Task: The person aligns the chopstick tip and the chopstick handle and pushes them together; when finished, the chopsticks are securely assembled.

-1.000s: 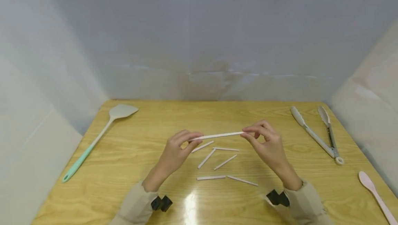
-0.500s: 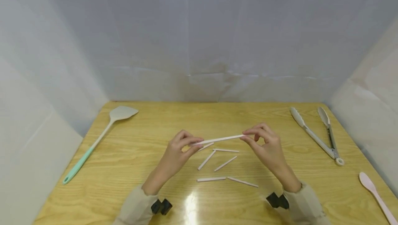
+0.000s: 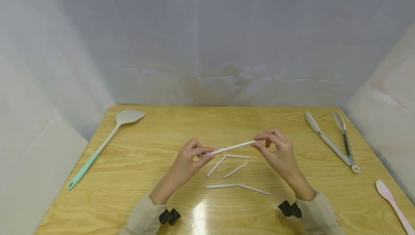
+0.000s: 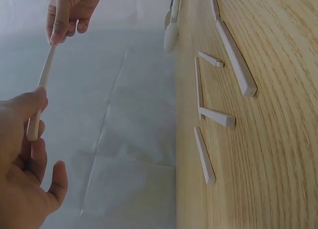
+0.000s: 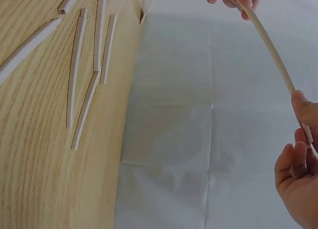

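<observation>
Both hands hold one thin, pale chopstick [image 3: 235, 146] above the table, one hand near each end. My left hand [image 3: 186, 163] pinches its lower left end between thumb and fingers. At the higher right end, the thumb and fingers of my right hand [image 3: 279, 152] pinch it. In the right wrist view the held chopstick [image 5: 272, 49] spans from hand to hand. Below lie several shorter chopstick pieces, among them one [image 3: 221, 186] near the front and a slanted one [image 3: 235, 170]. The left wrist view shows a piece [image 4: 209, 58] with a narrower stub at its end.
A spatula [image 3: 128, 116] with a mint-green handle lies at the left of the wooden table [image 3: 162, 123]. Spread tongs [image 3: 334, 146] lie at the right, with a pink spoon [image 3: 390, 200] nearer the front. Pale sheeting [image 3: 207, 47] rises behind the table and at both sides.
My left hand has dropped slightly and shifted a little right, so the chopstick slopes more steeply up to the right. The right hand has barely moved; the pieces lie as before.
</observation>
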{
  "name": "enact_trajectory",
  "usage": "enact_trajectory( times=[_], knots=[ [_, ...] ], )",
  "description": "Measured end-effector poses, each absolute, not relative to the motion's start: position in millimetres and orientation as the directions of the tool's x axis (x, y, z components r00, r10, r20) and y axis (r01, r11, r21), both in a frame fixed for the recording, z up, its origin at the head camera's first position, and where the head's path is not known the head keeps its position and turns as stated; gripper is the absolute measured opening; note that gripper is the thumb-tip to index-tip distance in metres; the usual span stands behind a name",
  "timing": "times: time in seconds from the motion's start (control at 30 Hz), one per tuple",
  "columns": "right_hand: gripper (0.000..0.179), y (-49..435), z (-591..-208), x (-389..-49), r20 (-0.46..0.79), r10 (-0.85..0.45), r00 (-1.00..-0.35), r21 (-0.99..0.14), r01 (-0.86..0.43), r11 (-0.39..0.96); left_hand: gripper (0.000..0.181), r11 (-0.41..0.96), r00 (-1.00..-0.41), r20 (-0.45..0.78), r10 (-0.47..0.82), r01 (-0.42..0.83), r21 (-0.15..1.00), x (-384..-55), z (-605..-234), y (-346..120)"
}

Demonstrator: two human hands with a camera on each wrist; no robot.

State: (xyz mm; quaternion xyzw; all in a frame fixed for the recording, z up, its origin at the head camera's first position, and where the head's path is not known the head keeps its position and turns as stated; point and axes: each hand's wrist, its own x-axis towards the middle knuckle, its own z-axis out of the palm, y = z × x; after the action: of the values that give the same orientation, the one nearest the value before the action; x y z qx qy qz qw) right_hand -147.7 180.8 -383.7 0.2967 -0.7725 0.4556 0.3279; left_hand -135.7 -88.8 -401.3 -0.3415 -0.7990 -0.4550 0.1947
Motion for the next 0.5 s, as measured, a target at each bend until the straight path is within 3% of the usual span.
enact_trajectory(
  times=[0.23,0.5],
  knots=[
    [0.017,180.0,-383.3,-147.9,0.778,-0.189,-0.599,-0.489,-0.766,0.417,0.018,0.379,-0.732,0.582,0.354,0.681,0.627,-136.7,-400.0,-90.8],
    [0.031,182.5,-385.1,-150.1,0.766,-0.131,-0.63,-0.515,-0.722,0.462,0.018,0.427,-0.776,0.532,0.339,0.631,0.648,-141.8,-403.1,-96.7]
  ],
)
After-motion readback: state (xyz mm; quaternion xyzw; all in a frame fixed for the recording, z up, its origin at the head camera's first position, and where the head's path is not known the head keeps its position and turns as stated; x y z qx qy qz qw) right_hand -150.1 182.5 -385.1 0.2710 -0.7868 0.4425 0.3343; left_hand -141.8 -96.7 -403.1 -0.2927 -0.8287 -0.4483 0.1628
